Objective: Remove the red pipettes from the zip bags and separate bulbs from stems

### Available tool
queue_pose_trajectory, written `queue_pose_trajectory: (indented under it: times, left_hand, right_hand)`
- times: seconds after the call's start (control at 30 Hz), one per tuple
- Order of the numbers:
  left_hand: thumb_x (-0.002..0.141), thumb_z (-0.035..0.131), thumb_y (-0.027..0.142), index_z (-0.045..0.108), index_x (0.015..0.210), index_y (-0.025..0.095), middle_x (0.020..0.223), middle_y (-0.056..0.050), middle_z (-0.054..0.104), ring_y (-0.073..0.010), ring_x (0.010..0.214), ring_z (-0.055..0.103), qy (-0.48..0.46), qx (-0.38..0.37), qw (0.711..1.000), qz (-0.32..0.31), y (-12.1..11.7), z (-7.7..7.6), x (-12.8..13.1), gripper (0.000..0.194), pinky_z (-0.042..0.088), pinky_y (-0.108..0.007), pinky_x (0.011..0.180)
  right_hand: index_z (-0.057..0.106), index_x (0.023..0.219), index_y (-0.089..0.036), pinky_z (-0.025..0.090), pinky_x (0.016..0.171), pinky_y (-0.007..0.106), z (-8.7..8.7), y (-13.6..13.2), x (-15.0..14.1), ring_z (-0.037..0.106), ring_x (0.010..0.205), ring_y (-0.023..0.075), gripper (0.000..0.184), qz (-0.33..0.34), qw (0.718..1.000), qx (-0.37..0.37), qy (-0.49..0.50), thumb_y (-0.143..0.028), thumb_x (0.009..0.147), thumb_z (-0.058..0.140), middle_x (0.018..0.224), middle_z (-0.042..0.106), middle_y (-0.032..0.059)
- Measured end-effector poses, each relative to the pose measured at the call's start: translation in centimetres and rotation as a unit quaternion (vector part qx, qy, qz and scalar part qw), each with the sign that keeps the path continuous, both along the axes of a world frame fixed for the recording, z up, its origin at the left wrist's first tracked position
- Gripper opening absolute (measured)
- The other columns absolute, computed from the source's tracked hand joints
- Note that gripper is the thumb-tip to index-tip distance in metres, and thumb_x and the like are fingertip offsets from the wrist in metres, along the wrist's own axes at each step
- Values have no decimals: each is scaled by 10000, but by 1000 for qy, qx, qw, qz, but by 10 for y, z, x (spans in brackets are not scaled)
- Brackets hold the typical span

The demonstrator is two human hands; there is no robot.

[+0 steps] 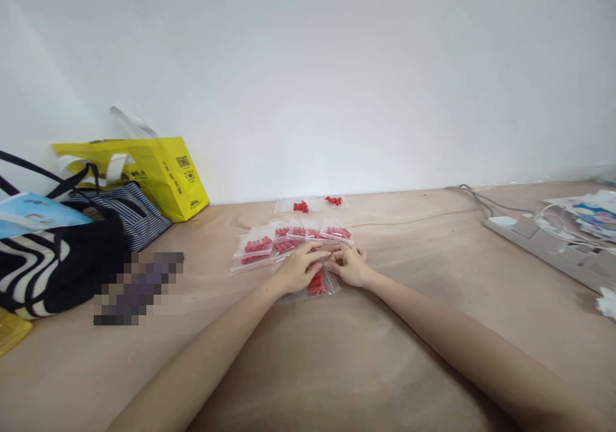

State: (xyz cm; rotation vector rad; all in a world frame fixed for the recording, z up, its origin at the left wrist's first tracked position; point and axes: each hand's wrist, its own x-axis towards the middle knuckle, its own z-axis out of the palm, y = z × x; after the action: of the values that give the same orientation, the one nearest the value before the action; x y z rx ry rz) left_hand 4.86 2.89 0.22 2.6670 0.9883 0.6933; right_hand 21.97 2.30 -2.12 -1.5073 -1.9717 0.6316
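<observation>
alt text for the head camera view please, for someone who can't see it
A person's left hand and right hand are close together over clear plastic bags of small red pieces on a wood-toned table. A yellow bag and a black bag sit to the left, near a white wall.

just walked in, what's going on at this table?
A person has both bare hands over a clear bag of small red pieces. The left hand and right hand are close together, fingers bent; whether they grip anything is hard to tell. More clear bags with red pieces lie beyond and to the left, some overlapping. Farther back, near the wall, are two small red clusters.
</observation>
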Motion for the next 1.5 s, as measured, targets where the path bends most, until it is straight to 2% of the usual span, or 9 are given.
queue_pose_trajectory:
  times: [0.13, 0.27, 0.47, 0.7, 0.83, 0.97, 1.1, 1.3, 1.5]
  left_hand:
    - [810, 426, 131, 587, 986, 212, 1116, -61, 504, -163, 1037, 493, -14, -4, 1000, -21, 5, -3, 1, 252, 417, -322, 889]
    - [777, 460, 130, 577, 892, 201, 1104, -52, 507, -172, 1027, 499, -16, 2, 1000, -10, 6, -3, -1, 178, 412, -325, 889]
    - [746, 422, 78, 534, 788, 194, 1058, -37, 524, -163, 1002, 500, -10, 11, 1000, -19, 4, -1, 1, 167, 415, -312, 860]
    - [751, 418, 79, 531, 774, 181, 1001, -39, 550, -155, 930, 517, -13, 8, 1000, -11, 0, 1, 2, 154, 430, -303, 817]
    - [780, 408, 101, 573, 870, 198, 1069, -44, 549, -162, 977, 514, -8, 15, 1000, -3, 0, 0, 1, 211, 429, -322, 840]
    - [808, 424, 130, 611, 941, 229, 1161, -42, 534, -178, 1054, 489, 4, 48, 998, -42, 5, -3, 0, 250, 407, -350, 888]
    - [815, 446, 155, 632, 866, 214, 1074, -41, 587, -176, 984, 520, 35, 111, 992, -50, 10, -4, 2, 202, 422, -344, 862]
    - [818, 368, 64, 607, 792, 166, 984, -52, 616, -184, 934, 516, 119, 201, 970, -67, 9, -2, 8, 261, 426, -351, 823]
    - [808, 363, 37, 582, 787, 157, 941, -62, 610, -176, 904, 525, 149, 193, 966, -91, 8, -3, 9, 250, 451, -309, 754]
  right_hand:
    - [610, 610, -203, 133, 923, 485, -2, 1, 0, 413, 1054, 215, 256, 9, 1000, 4, 11, -400, 752, 530, 1032, 574, -1]
    - [634, 673, -221, 141, 920, 486, -1, -1, 2, 412, 1052, 208, 206, 11, 1000, 5, 3, -337, 779, 501, 1041, 575, 9]
    - [635, 634, -222, 148, 925, 484, -2, 0, 2, 437, 1024, 204, 215, 1, 1000, 4, 4, -291, 770, 484, 1008, 592, 3]
    - [667, 664, -271, 114, 940, 483, 0, -4, 2, 415, 1076, 210, 130, -2, 1000, -16, 14, -353, 686, 569, 1053, 574, -4]
    - [658, 623, -257, 102, 943, 487, 2, -7, 1, 412, 1079, 210, 131, -8, 1000, -25, 12, -312, 687, 558, 1075, 573, -13]
    - [640, 609, -241, 111, 939, 492, 1, -7, 1, 410, 1078, 215, 148, -9, 1000, -16, 10, -312, 699, 546, 1082, 574, -19]
    - [621, 608, -228, 129, 932, 490, -3, -6, 0, 428, 1049, 210, 157, -22, 1000, -7, 15, -304, 711, 530, 1052, 584, -16]
    - [594, 564, -210, 148, 928, 476, -3, -5, -3, 443, 1021, 202, 159, -38, 999, -5, 4, -243, 699, 515, 1008, 599, -28]
    - [582, 542, -203, 165, 919, 468, -2, -4, -7, 458, 991, 190, 162, -61, 998, -2, 2, -232, 683, 509, 952, 606, -24]
